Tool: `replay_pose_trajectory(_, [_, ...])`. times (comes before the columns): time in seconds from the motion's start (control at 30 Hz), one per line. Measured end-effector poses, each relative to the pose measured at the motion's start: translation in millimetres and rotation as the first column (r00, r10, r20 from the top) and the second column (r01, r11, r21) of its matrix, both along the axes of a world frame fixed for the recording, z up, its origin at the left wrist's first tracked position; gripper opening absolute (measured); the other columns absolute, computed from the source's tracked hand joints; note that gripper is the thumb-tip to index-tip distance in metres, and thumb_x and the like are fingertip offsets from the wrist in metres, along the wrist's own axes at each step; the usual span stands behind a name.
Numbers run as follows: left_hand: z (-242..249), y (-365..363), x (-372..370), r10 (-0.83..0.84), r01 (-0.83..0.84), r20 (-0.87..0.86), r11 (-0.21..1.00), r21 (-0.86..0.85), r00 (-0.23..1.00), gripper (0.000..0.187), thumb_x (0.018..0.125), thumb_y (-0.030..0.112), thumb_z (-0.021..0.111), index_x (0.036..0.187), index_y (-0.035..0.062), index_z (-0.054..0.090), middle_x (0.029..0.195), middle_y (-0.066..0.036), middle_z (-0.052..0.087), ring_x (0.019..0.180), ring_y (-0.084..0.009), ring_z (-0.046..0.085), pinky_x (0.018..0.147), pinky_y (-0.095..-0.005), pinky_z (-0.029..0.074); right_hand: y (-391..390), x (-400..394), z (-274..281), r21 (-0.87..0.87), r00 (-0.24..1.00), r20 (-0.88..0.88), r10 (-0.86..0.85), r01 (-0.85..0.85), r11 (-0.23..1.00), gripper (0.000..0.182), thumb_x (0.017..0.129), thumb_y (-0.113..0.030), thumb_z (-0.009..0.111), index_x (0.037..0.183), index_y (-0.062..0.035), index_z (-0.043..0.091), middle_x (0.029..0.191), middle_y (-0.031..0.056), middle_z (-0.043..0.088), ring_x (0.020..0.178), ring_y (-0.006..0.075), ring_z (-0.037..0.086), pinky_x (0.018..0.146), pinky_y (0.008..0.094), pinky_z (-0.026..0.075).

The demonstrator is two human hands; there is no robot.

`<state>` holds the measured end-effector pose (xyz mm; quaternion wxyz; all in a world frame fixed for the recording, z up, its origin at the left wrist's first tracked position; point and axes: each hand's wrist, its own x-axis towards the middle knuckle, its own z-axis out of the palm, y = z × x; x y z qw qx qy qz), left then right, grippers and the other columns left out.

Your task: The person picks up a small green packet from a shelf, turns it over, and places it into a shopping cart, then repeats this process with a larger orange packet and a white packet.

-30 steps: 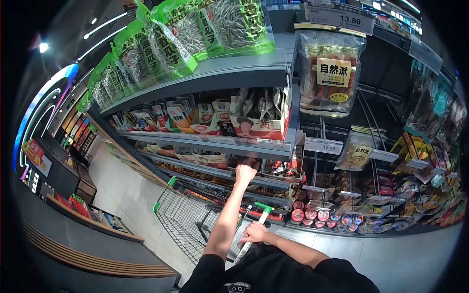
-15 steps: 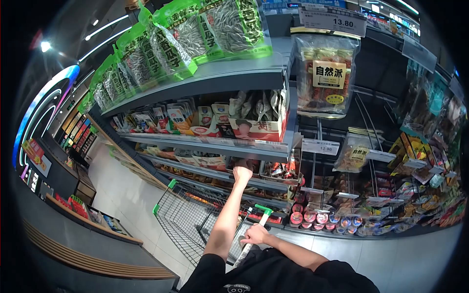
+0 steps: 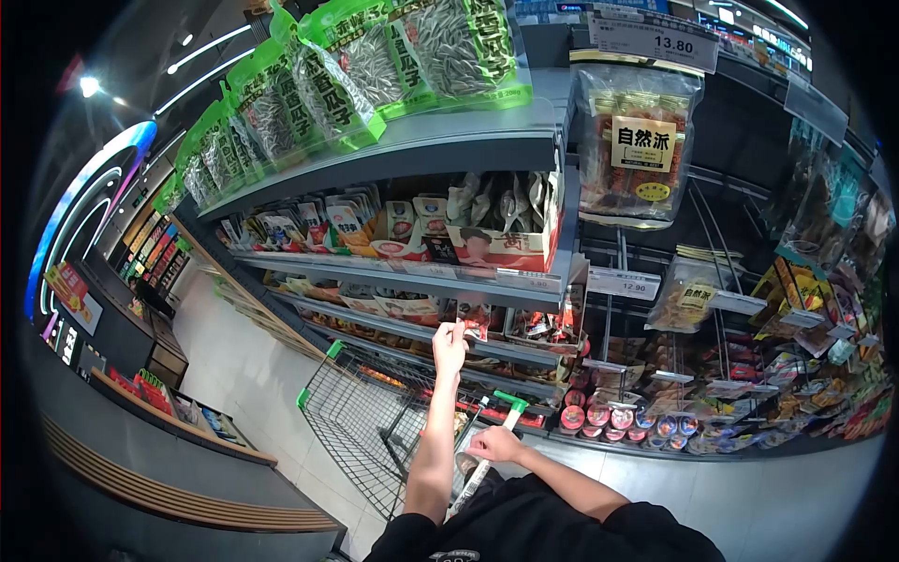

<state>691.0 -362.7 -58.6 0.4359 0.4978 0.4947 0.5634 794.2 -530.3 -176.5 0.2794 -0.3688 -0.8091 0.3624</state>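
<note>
My left hand (image 3: 449, 350) is in front of a lower shelf, its fingers closed on a small red snack packet (image 3: 476, 324). The packet's printing is too small to read. To its right stands an open box of small red-wrapped snacks (image 3: 543, 324). My right hand (image 3: 498, 444) is wrapped round the handle (image 3: 483, 472) of a wire shopping cart (image 3: 361, 421) with green corner pieces. The cart stands alongside the shelves.
Green sunflower seed bags (image 3: 365, 66) line the top shelf (image 3: 412, 131). Below them are boxes of small packets (image 3: 506, 239). Hanging bags (image 3: 637, 140) and round tubs (image 3: 618, 421) are to the right. A counter (image 3: 169, 478) stands at left, across the tiled aisle (image 3: 234, 347).
My left hand has drawn back from the shelf, slightly down and left, bringing the red packet into view. My right hand stays on the cart handle. The view has shifted slightly.
</note>
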Motion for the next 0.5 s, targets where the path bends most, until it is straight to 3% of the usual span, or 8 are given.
replay_pose_trajectory(0.07, [-8.6, -19.2, -6.8, -0.026, 0.032, 0.117, 0.999, -0.044, 0.993, 0.015, 0.097, 0.015, 0.054, 0.087, 0.0036, 0.056, 0.069, 0.000, 0.058, 0.052, -0.0042, 0.046, 0.047, -0.0206, 0.036, 7.7, 0.6, 8.2, -0.179, 0.943, -0.303, -0.137, 0.084, 0.980, 0.027, 0.089, -0.032, 0.065, 0.083, -0.0057, 0.070, 0.067, 0.0082, 0.065, 0.062, 0.0170, 0.063, 0.059, 0.0319, 0.048])
replay_pose_trajectory(0.1, [-4.0, -32.8, -7.0, -0.033, 0.045, 0.161, 0.997, -0.070, 0.986, 0.014, 0.097, 0.014, 0.053, 0.088, 0.0038, 0.056, 0.070, 0.000, 0.058, 0.053, -0.0042, 0.047, 0.048, -0.0202, 0.036, 15.9, 4.8, 12.1, -0.297, 0.925, -0.299, -0.233, 0.141, 0.944, 0.019, 0.090, -0.021, 0.064, 0.094, -0.0027, 0.070, 0.072, 0.0057, 0.067, 0.068, 0.0103, 0.063, 0.063, 0.0263, 0.049])
replay_pose_trajectory(0.13, [0.4, -46.1, -6.6, -0.038, 0.059, 0.207, 0.994, -0.094, 0.978, 0.013, 0.097, 0.014, 0.053, 0.088, 0.0039, 0.056, 0.071, 0.000, 0.058, 0.053, -0.0043, 0.047, 0.048, -0.0198, 0.036, 25.8, 7.2, 13.9, -0.393, 0.872, -0.354, -0.339, 0.190, 0.900, 0.022, 0.093, -0.020, 0.061, 0.096, 0.0003, 0.067, 0.079, 0.0049, 0.068, 0.070, 0.0118, 0.063, 0.066, 0.0260, 0.051])
replay_pose_trajectory(0.2, [-6.3, -62.1, -7.7, -0.035, 0.052, 0.239, 0.996, -0.068, 0.971, 0.013, 0.098, 0.013, 0.052, 0.090, 0.0034, 0.055, 0.076, -0.001, 0.059, 0.055, -0.0043, 0.048, 0.048, -0.0186, 0.036, 45.9, 18.6, 27.4, -0.631, 0.599, -0.618, -0.508, 0.008, 0.776, 0.028, 0.098, -0.024, 0.052, 0.106, 0.0015, 0.062, 0.089, 0.0068, 0.067, 0.077, 0.0146, 0.064, 0.072, 0.0283, 0.054])
replay_pose_trajectory(0.3, [-14.1, -78.8, -6.9, -0.017, 0.033, 0.192, 0.996, -0.078, 0.981, 0.013, 0.098, 0.013, 0.051, 0.090, 0.0036, 0.055, 0.074, 0.000, 0.059, 0.055, -0.0034, 0.048, 0.048, -0.0182, 0.036, 66.5, 40.6, 70.9, -0.615, 0.489, -0.695, -0.527, -0.025, 0.788, 0.038, 0.102, -0.032, 0.043, 0.117, -0.0001, 0.055, 0.098, 0.0082, 0.064, 0.089, 0.0144, 0.063, 0.078, 0.0321, 0.055])
replay_pose_trajectory(0.43, [11.2, -103.9, 3.9, -0.045, 0.056, 0.208, 0.997, -0.046, 0.977, 0.013, 0.099, 0.013, 0.051, 0.090, 0.0043, 0.054, 0.071, 0.001, 0.059, 0.054, -0.0019, 0.047, 0.047, -0.0169, 0.035, 79.1, 50.4, 99.3, -0.584, 0.523, -0.698, -0.490, -0.019, 0.811, 0.032, 0.099, -0.028, 0.052, 0.118, -0.0031, 0.058, 0.106, 0.0021, 0.065, 0.093, 0.0081, 0.060, 0.079, 0.0232, 0.047])
replay_pose_trajectory(0.5, [9.5, -110.2, 3.6, -0.043, 0.052, 0.161, 0.997, -0.054, 0.986, 0.013, 0.099, 0.014, 0.050, 0.090, 0.0050, 0.054, 0.071, 0.001, 0.060, 0.054, -0.0012, 0.047, 0.046, -0.0160, 0.034, 85.5, 46.5, 105.5, -0.551, 0.518, -0.715, -0.469, -0.006, 0.835, 0.026, 0.096, -0.020, 0.056, 0.114, -0.0018, 0.061, 0.103, 0.0023, 0.066, 0.089, 0.0070, 0.062, 0.077, 0.0235, 0.049])
